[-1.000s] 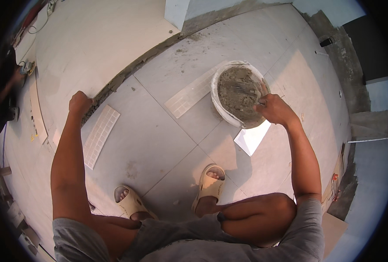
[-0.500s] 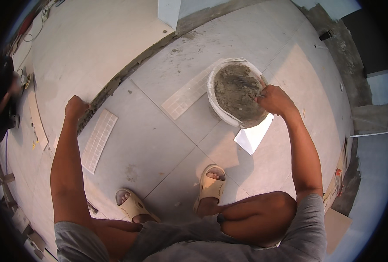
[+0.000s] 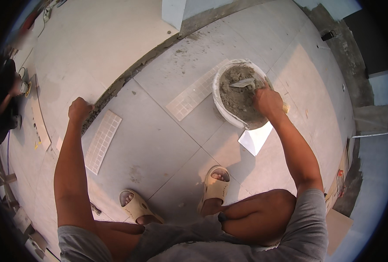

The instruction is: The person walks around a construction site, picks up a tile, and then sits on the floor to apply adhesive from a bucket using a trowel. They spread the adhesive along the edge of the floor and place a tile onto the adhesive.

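My right hand (image 3: 269, 101) is closed round the handle of a trowel, its pale butt end sticking out beyond the fist. The trowel's blade (image 3: 243, 83) lies over grey wet mortar (image 3: 242, 104) in a round white bucket (image 3: 219, 107). At the raised step's mortar-crusted edge (image 3: 115, 88), my left hand (image 3: 79, 110) is closed, its fingers curled at the rim; what they hold, if anything, is hidden. Close by that hand lies a narrow tile strip (image 3: 103, 142) with a grid-patterned back. A similar strip (image 3: 189, 99) reaches partly behind the bucket.
A bright white flat piece (image 3: 256, 139) lies beside the bucket's base. My sandalled feet (image 3: 135, 205) stand on large grey floor tiles (image 3: 172, 153). At far left a co-worker (image 3: 6, 100) is by a tool with a round disc. A white wall corner (image 3: 173, 15) rises beyond the step.
The trowel blade has come into view above the mortar, and my right fist has turned, showing the handle's end. My left hand stays at the step edge.
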The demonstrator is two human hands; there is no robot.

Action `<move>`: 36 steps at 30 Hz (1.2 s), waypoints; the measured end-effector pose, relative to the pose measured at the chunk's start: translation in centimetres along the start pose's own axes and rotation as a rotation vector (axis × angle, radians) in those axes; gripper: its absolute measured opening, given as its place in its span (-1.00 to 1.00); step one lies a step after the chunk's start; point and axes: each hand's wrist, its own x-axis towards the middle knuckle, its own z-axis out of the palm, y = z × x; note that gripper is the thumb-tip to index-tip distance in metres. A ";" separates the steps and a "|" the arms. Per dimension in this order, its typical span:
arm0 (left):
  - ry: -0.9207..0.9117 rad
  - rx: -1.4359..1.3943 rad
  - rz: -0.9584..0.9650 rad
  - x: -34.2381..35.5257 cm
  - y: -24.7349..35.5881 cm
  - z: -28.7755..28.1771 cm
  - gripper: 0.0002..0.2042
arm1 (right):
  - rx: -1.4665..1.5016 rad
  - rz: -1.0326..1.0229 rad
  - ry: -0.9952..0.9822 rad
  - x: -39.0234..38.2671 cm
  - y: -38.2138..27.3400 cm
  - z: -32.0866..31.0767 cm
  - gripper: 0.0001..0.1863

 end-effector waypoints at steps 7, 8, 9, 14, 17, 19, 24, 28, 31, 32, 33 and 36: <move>-0.058 -0.041 -0.014 -1.3 0.8 -1.5 -0.55 | 0.105 -0.017 0.213 -0.8 1.5 2.9 -0.68; -0.037 -0.033 -0.008 -1.1 0.5 -1.2 -0.56 | 0.106 -0.017 0.239 -1.0 1.7 3.2 -0.66; -0.016 -0.026 -0.002 -0.8 0.4 -0.9 -0.56 | 0.107 -0.016 0.265 -1.1 2.0 3.5 -0.65; -0.027 -0.033 -0.033 -1.0 1.3 -1.2 -0.57 | 0.218 -0.030 0.392 -2.3 3.2 5.0 -0.66; -0.073 -0.067 -0.070 -2.1 0.2 -1.2 -0.58 | 0.253 -0.076 0.517 -2.2 3.4 4.0 -0.68; -0.101 -0.066 -0.114 -3.8 2.8 -2.6 -0.59 | 0.266 -0.115 0.604 -2.8 4.8 4.1 -0.72; -0.127 -0.110 -0.088 -4.1 4.3 -4.1 -0.69 | 0.293 -0.220 0.698 -3.2 3.7 1.6 -0.77; -0.084 -0.167 -0.117 -4.2 2.4 -2.3 -0.65 | 0.313 -0.391 0.727 -1.0 -3.3 -3.0 -0.78; -0.054 -0.175 -0.119 -4.0 2.8 -1.8 -0.63 | 0.252 -0.495 0.679 1.5 -7.5 -4.2 -0.77; -0.051 -0.170 -0.120 -4.0 3.1 -1.7 -0.63 | 0.251 -0.520 0.669 2.0 -8.8 -4.3 -0.76; -0.056 -0.175 -0.111 -3.9 3.3 -1.8 -0.64 | 0.249 -0.543 0.662 2.3 -10.3 -4.6 -0.75; -0.043 -0.159 -0.118 -3.6 3.3 -1.6 -0.66 | 0.262 -0.619 0.620 3.4 -13.9 -4.4 -0.74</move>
